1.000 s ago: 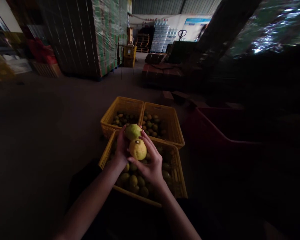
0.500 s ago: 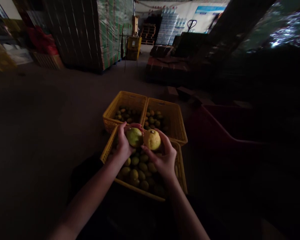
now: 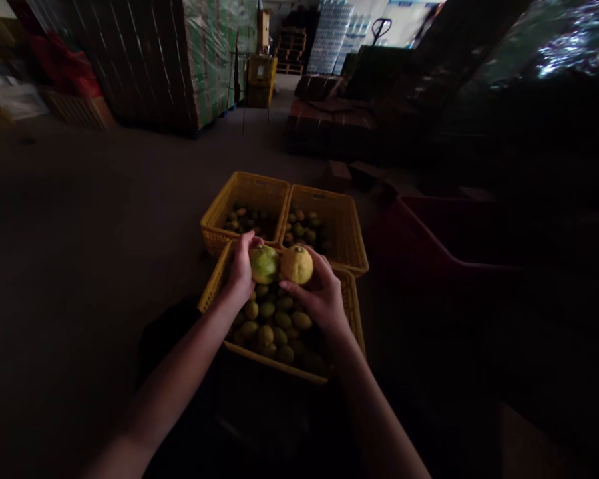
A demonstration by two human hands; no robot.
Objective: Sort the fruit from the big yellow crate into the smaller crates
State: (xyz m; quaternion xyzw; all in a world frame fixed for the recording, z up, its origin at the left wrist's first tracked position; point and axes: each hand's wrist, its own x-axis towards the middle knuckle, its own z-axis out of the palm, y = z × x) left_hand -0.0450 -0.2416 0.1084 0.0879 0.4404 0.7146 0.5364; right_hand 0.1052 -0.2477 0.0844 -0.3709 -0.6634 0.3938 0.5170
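My left hand (image 3: 241, 271) has its fingers curved round a green fruit (image 3: 264, 265); my right hand (image 3: 325, 294) has fingers and thumb closed on a yellow fruit (image 3: 298, 265) just beside it, both over the far edge of the near crate (image 3: 279, 364). I'd judge them firm, fairly light, best cupped round the broad middle; the yellow one's bumpy rind should resist slipping. The crate, apparently plastic, has latticed sides and holds smoother, oval fruits (image 3: 282, 320).

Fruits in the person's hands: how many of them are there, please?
2: a green fruit in the left hand and a yellow fruit in the right hand. None seems hidden.
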